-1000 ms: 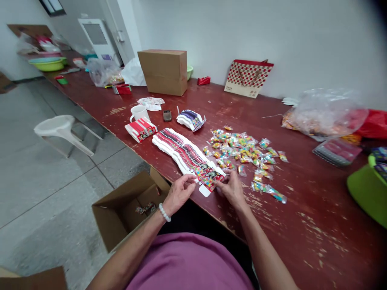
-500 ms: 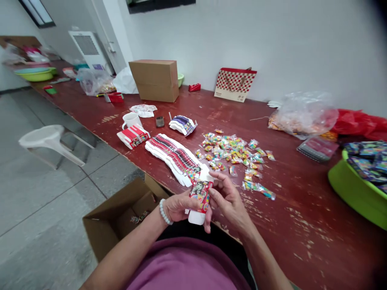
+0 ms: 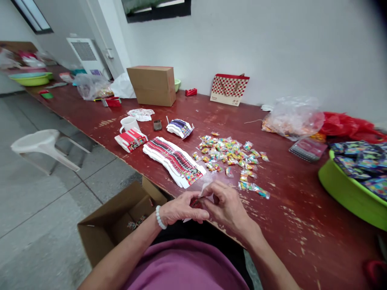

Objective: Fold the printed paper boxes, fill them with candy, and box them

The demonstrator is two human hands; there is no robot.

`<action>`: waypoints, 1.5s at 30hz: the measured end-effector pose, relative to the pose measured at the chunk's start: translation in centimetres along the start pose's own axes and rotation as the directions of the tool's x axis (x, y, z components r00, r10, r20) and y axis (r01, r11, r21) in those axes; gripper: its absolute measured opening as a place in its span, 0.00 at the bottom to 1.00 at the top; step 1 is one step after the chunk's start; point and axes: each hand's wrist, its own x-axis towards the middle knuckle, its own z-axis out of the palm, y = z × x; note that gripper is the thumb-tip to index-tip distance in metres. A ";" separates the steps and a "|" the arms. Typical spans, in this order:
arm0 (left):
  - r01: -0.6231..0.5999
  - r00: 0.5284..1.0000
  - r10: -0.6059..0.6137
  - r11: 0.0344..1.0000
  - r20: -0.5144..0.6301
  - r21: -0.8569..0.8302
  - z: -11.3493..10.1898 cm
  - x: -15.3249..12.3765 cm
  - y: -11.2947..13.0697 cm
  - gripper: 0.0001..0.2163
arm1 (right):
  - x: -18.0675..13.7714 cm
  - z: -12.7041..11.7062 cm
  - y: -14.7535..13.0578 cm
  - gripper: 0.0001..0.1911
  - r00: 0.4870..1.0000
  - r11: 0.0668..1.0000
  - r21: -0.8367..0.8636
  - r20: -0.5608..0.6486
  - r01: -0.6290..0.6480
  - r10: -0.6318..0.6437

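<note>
Between my hands, close to the table's front edge, is a small printed candy box [image 3: 196, 202], mostly hidden by my fingers and turned nearly edge-on. My left hand [image 3: 183, 208], with a pale bead bracelet at the wrist, grips its near side. My right hand [image 3: 225, 205] pinches the far side by a white flap. Just beyond lies a fanned row of flat red-and-white boxes [image 3: 172, 161]. To its right, wrapped candies [image 3: 229, 152] are scattered in a loose heap, and a strip of joined candy packets [image 3: 254, 188] lies nearest my right hand.
An open cardboard carton [image 3: 113, 219] stands below the table edge at left. On the table are a white mug [image 3: 129, 123], a bundle of red boxes [image 3: 131, 139], a purple bundle [image 3: 180, 128] and a closed carton [image 3: 151, 86]. A green basin [image 3: 347, 197] with dark packets stands at right.
The candy box has turned from showing its printed face to nearly edge-on. My hands have closed in around it, the right one curling over its top. The view has shifted slightly.
</note>
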 end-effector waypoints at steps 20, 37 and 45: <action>0.156 0.982 -0.162 0.986 0.097 0.064 0.8 -0.3 -0.4 0.14 | -2.0 -0.8 0.1 0.01 0.935 0.954 0.205 0.323 -0.220 0.146; -0.147 0.891 0.209 0.972 -0.402 0.181 1.7 -0.1 -1.9 0.12 | -2.2 2.0 2.4 0.13 0.912 0.852 0.394 -0.074 -0.345 0.403; -0.249 0.834 0.201 0.968 -0.514 -0.027 2.6 0.0 -2.1 0.25 | -2.4 4.5 2.8 0.19 0.860 0.669 0.696 -0.147 -0.261 0.489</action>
